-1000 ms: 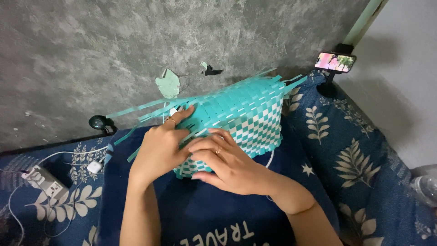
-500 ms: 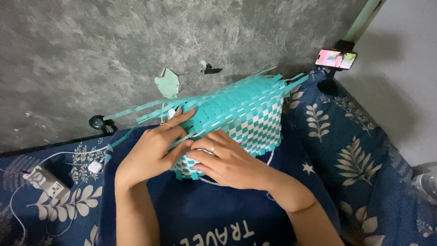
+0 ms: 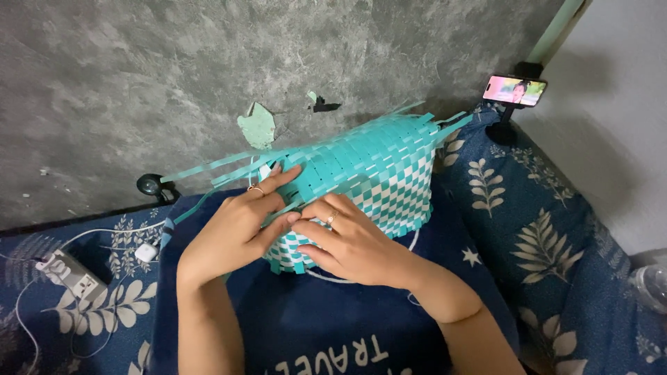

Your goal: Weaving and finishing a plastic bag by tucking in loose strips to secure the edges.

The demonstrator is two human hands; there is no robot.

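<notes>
Wall (image 3: pixel 174 76) close behind basket (image 3: pixel 375 173)

Bare forearms; a ring on each hand; dark blue printed shirt.

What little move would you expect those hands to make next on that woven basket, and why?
Probably tucking one loose strip under the weave. The left hand lies on the teal basket with fingers spread near the loose strip ends, which stick out unwoven toward the wall. The right hand presses the checkered side, seemingly steadying it.

Two hands (image 3: pixel 236 226), one basket (image 3: pixel 379 173), one phone (image 3: pixel 515 90)
</notes>
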